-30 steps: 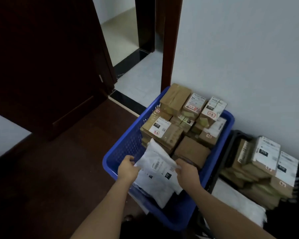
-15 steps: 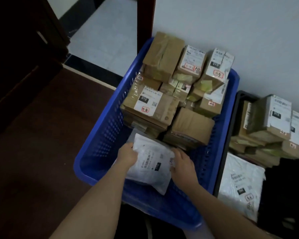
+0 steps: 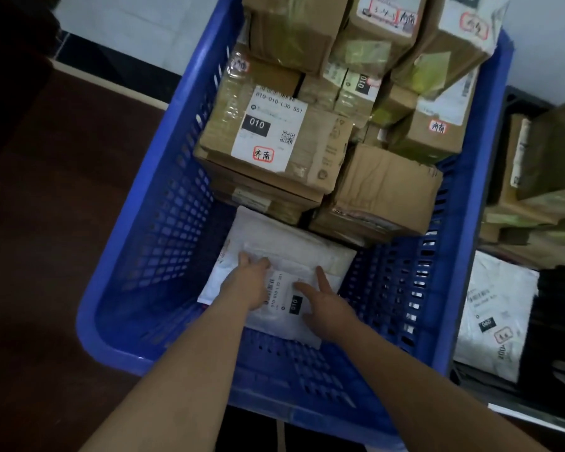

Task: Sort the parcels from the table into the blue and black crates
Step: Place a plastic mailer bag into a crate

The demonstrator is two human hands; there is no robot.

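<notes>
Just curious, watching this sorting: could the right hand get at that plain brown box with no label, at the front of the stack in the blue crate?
Probably yes. The right hand lies open on the white mailer, and the plain brown box sits just beyond it in the blue crate, its top uncovered with nothing between.

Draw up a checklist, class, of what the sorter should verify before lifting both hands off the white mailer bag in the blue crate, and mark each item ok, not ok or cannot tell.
1. White mailer bag lies inside the blue crate: ok.
2. Bag lies flat, on another white mailer beneath it: ok.
3. Bag's label with the black 010 mark faces up: ok.
4. Left hand and right hand rest on the bag with fingers straight, not gripping: ok.
5. Cardboard boxes stacked behind the bag stand steady: cannot tell.
6. Bag's code belongs in this crate rather than the black crate: cannot tell.
</notes>
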